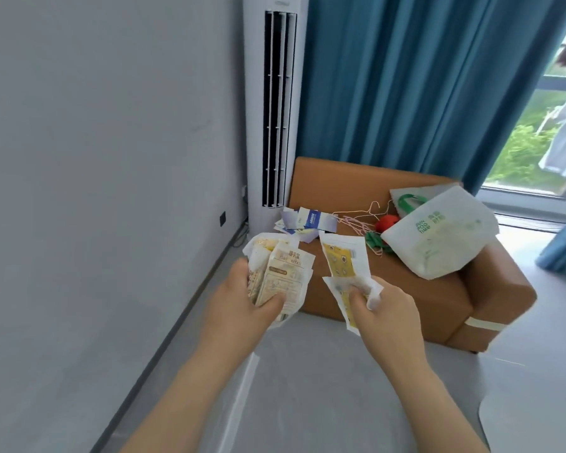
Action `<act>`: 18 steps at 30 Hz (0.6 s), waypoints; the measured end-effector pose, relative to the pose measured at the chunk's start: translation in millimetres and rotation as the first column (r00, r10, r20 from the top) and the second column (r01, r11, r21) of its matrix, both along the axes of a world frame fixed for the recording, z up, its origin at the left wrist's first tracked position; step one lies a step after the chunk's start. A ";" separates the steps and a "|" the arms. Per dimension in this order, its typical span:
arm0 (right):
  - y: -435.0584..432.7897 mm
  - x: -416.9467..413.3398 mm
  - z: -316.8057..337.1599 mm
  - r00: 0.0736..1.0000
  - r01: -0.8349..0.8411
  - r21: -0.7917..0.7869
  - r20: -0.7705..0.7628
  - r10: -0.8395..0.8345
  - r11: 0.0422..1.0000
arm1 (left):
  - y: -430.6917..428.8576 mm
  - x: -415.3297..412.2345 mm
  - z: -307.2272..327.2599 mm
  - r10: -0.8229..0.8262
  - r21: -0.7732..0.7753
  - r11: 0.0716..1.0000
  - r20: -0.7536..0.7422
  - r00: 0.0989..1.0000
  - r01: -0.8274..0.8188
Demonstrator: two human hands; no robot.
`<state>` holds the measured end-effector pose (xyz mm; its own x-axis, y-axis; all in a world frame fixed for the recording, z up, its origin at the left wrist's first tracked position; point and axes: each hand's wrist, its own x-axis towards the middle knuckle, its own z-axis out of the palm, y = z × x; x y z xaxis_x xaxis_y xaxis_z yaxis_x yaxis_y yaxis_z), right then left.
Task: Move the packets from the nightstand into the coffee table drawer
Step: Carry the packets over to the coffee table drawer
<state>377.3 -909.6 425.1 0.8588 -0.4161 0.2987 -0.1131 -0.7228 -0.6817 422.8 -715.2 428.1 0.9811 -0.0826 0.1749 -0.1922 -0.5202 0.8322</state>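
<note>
My left hand [242, 308] grips a bundle of several cream and yellow packets [281, 273], held upright in front of the brown nightstand [406, 289]. My right hand [386, 308] holds two white packets with yellow panels [340, 259], one pointing up and one down. Both hands hover over the grey floor just short of the nightstand's front edge. More blue and white packets [307, 220] lie on the nightstand's back left corner. No coffee table or drawer is in view.
A white bag with green print [438, 237], wire hangers [360, 220], a red object [386, 222] and a green one [374, 240] lie on the nightstand. A tall white air conditioner [275, 109] stands behind it. Blue curtains [422, 86] and a window [536, 142] are at right; a grey wall is at left.
</note>
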 end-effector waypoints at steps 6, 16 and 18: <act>-52.6 54.4 3.4 0.981 0.194 0.020 -0.006 -0.194 0.981 | -63.1 91.7 1.5 -0.170 0.002 0.985 -0.038 0.985 0.170; -175.0 101.1 -10.7 0.903 0.429 0.073 -0.029 -0.428 0.900 | -211.7 185.5 -14.3 -0.406 0.080 0.908 -0.082 0.910 0.412; -210.9 106.9 -16.9 0.884 0.467 0.066 -0.047 -0.465 0.882 | -251.2 196.5 -18.4 -0.457 0.090 0.881 -0.085 0.885 0.464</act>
<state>484.2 -1120.5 408.2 0.5679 -0.7903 0.2300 -0.4449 -0.5298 -0.7220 619.3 -966.4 409.7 0.8360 -0.5424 0.0828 -0.3834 -0.4695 0.7954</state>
